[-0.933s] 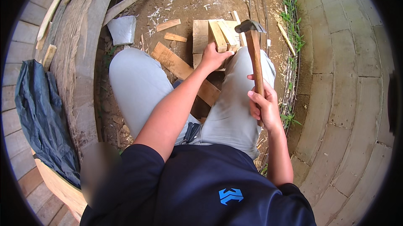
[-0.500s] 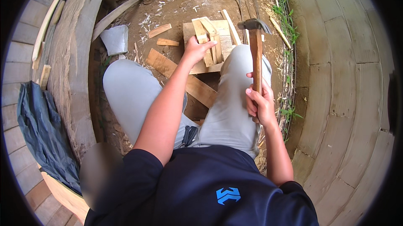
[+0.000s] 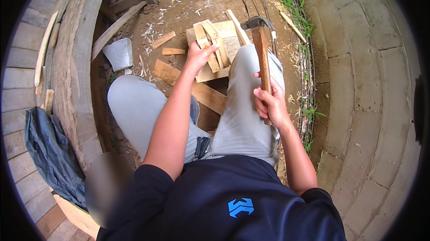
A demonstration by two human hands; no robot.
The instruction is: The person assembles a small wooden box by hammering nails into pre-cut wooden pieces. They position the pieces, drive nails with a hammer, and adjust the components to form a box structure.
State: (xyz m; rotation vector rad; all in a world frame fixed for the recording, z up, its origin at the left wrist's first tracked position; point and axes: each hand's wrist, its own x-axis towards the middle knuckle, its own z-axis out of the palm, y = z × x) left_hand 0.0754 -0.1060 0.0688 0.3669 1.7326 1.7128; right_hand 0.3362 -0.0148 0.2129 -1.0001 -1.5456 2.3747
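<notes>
My right hand (image 3: 269, 103) grips the wooden handle of a hammer (image 3: 260, 48), whose metal head is raised above my right knee. My left hand (image 3: 197, 56) reaches forward and holds thin wooden strips (image 3: 207, 39) that lie crossed on a square wooden block (image 3: 227, 35) on the dirt between my knees. I sit with grey trousers, knees spread, and the block lies just beyond them.
A plank (image 3: 192, 86) lies across the dirt under my legs, with small wood offcuts (image 3: 164, 39) and shavings around. A grey stone chunk (image 3: 118, 54) sits at left. Curved timber (image 3: 76, 62) borders the left, a dark cloth (image 3: 49, 151) beyond it. Paved stones (image 3: 367, 84) and a wire strip (image 3: 304, 62) run at right.
The view has shifted, so block and hands sit lower in the picture. My left hand has lifted and regripped the strips on the block. The hammer stays raised in my right hand.
</notes>
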